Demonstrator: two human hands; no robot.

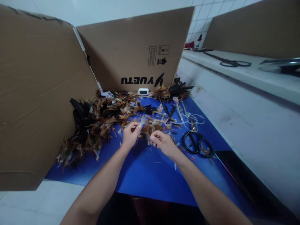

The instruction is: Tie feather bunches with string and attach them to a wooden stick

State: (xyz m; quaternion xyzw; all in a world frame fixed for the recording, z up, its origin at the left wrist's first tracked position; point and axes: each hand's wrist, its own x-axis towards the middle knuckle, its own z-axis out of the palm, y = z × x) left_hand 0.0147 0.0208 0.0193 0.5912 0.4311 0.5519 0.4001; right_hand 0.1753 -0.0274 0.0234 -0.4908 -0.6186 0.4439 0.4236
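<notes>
My left hand [131,135] is closed in a pinch on a small pale, fluffy feather [142,120] that sticks up past the fingertips. Just to its right, my right hand [162,143] has thumb and fingers pressed together. What lies between those fingertips, if anything, is too small to make out. Brown feathers [156,126] lie right behind the two hands on the blue tabletop [150,178]. A large heap of brown and black feathers [103,120] spreads to the left and back.
Black-handled scissors [198,144] and a tangle of clear cord [194,118] lie right of my hands. At the back is a small white digital timer [143,91]. Cardboard panels [122,53] wall the left and back. More scissors [231,62] rest on a ledge at right.
</notes>
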